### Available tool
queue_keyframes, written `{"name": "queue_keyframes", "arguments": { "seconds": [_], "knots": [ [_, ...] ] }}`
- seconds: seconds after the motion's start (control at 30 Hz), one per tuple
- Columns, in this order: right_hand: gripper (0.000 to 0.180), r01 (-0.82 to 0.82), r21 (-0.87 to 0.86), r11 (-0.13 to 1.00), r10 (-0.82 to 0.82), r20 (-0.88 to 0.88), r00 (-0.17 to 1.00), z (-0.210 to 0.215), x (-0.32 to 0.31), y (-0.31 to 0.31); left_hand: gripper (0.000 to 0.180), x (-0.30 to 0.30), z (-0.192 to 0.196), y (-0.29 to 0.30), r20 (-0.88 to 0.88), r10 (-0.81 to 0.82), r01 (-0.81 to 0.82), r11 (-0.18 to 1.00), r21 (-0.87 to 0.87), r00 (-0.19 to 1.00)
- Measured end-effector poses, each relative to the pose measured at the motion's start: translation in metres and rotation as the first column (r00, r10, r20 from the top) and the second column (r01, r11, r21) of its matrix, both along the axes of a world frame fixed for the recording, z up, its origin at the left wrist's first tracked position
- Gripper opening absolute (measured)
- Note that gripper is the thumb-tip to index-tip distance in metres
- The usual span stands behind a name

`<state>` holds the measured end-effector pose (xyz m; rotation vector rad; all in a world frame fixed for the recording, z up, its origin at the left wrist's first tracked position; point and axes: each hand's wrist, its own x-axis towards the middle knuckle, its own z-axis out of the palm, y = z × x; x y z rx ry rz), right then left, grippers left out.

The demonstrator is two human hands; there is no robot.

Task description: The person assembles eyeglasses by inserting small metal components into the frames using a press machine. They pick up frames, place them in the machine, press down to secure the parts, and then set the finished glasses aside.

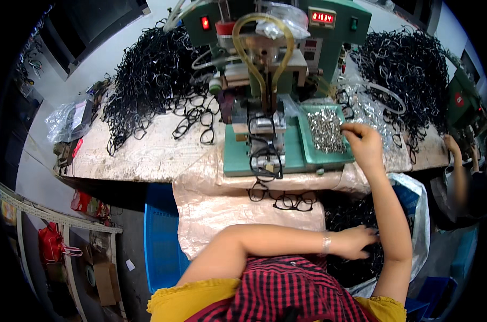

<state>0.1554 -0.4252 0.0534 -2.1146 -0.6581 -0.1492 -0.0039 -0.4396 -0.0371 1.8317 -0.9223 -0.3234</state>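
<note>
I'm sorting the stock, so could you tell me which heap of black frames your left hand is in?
The left hand is in the heap in the bag at your lap, not the two benchtop piles.

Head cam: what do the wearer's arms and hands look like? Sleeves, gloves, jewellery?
Both forearms are bare, no gloves on the left hand or right hand. A thin silvery bracelet circles the left wrist. Short yellow sleeves show at the shoulders, with a red-and-black checked garment over the front.

R hand (364, 144) picks at small metal parts (325, 131) in green tray (329, 156), fingers pinched. L hand (356, 242) reaches across lap into bag of black frames (356, 214). Green press (265, 64) on desk (147, 150); frame piles (152, 75) both sides.
</note>
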Motion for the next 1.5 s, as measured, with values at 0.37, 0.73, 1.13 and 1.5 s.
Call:
{"name": "queue_keyframes", "arguments": {
  "seconds": [0.37,0.73,1.13,1.5],
  "knots": [
    [0.017,-0.110,0.304,0.946,0.083,0.100,0.992,-0.009,-0.040,0.038,0.033,-0.044,0.081,0.389,0.633,0.713,-0.935,0.091,0.344,0.302],
    [0.049,-0.026,0.640,0.768,0.173,-0.168,0.970,0.004,-0.051,0.139,0.016,-0.022,0.027,0.400,0.003,1.000,-0.963,-0.019,-0.268,-0.021],
    [0.050,-0.194,0.542,0.818,0.336,-0.175,0.925,0.038,-0.078,0.120,0.041,-0.029,0.176,0.295,0.895,0.205,-0.528,0.848,0.040,0.396],
    [0.011,0.324,-0.051,0.945,-0.273,0.425,0.863,-0.056,-0.003,0.048,0.042,0.003,0.162,0.280,0.881,0.225,-0.516,0.857,0.025,0.416]
  ]
}}
